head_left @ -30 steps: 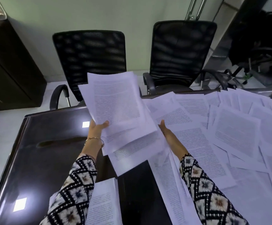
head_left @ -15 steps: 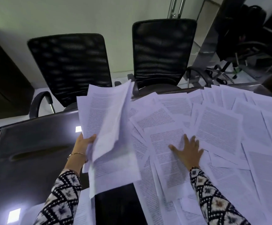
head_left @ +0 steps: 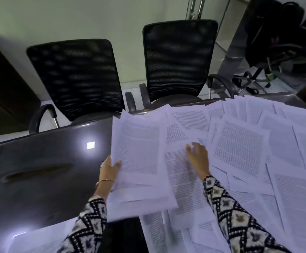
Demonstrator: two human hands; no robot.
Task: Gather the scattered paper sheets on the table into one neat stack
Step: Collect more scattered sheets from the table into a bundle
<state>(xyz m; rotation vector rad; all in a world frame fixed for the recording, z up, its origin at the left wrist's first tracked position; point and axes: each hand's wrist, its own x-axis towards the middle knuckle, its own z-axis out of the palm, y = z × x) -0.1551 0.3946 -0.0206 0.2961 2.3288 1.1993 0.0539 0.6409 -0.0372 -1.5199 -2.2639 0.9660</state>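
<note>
Head view showed your left hand (head_left: 110, 168) clamped on a bundle of gathered sheets (head_left: 139, 161) above the dark table (head_left: 44, 172), while your right hand (head_left: 197, 157), fingers spread, pressed flat on scattered paper sheets (head_left: 240, 152) covering the table's right side.

Across the dark glossy tabletop (head_left: 44, 172) from me stand two black mesh-backed office chairs (head_left: 77, 77), side by side. Left of them I see a dark wooden cabinet (head_left: 4, 92); right of them, another chair's wheeled base (head_left: 252, 81) on the floor.
</note>
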